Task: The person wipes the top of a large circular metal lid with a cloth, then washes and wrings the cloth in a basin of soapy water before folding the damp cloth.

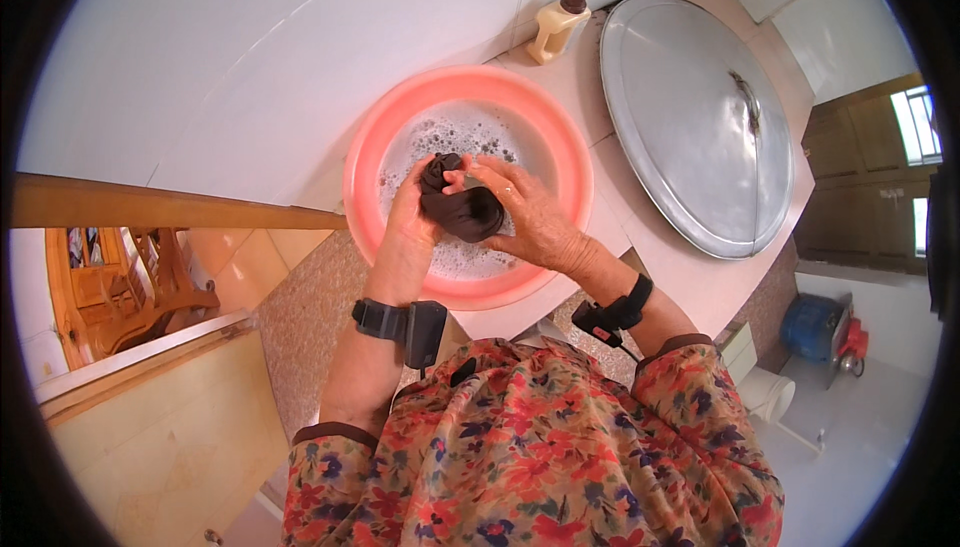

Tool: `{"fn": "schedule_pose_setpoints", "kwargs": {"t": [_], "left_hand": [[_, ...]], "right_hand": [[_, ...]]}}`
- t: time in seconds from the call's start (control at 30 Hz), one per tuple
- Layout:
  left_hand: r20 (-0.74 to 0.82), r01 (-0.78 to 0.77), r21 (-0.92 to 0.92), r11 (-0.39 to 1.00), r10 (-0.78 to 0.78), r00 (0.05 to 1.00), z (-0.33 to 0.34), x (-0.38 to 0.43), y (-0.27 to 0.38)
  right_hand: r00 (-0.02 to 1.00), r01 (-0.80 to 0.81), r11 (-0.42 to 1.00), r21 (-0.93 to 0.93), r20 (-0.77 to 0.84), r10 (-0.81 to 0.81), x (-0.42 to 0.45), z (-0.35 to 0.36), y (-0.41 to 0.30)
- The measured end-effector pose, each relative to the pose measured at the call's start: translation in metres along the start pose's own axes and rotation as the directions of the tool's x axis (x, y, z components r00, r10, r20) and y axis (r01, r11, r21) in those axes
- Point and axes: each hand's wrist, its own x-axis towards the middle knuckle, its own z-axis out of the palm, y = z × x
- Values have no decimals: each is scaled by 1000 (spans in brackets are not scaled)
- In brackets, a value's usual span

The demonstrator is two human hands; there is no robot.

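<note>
A bunched dark brown cloth is held above a pink plastic basin. My left hand grips the cloth from its left side. Around the cloth's right side curves my right hand, its fingertips near the top of the bundle and its thumb by the lower edge; how firmly it holds is unclear. Soapy water with foam and bubbles lies in the basin below both hands. Each of my wrists wears a black strap with a small device.
A cream bottle with a brown cap stands behind the basin on the tiled counter. At the right lies a large round metal lid with a handle. A white tiled wall rises behind. A blue gas cylinder is far right.
</note>
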Motion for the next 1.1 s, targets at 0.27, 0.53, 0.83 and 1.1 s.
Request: {"fn": "schedule_pose_setpoints", "kwargs": {"t": [0.27, 0.53, 0.83, 1.1], "left_hand": [[-135, 200, -784, 588, -476, 869, 66, -24, 136], [-373, -2, -416, 910, -169, 912, 37, -18, 49], [-357, -147, -786, 601, -247, 901, 50, -17, 83], [-241, -101, 42, 994, 109, 964, 69, -26, 107]], "right_hand": [[835, 551, 835, 3, -19, -550, 22, -12, -9], [924, 194, 952, 239, -371, -95, 10, 25, -25], [654, -53, 460, 886, -317, 687, 23, 43, -18], [658, -321, 14, 947, 212, 722, 35, 27, 0]]}}
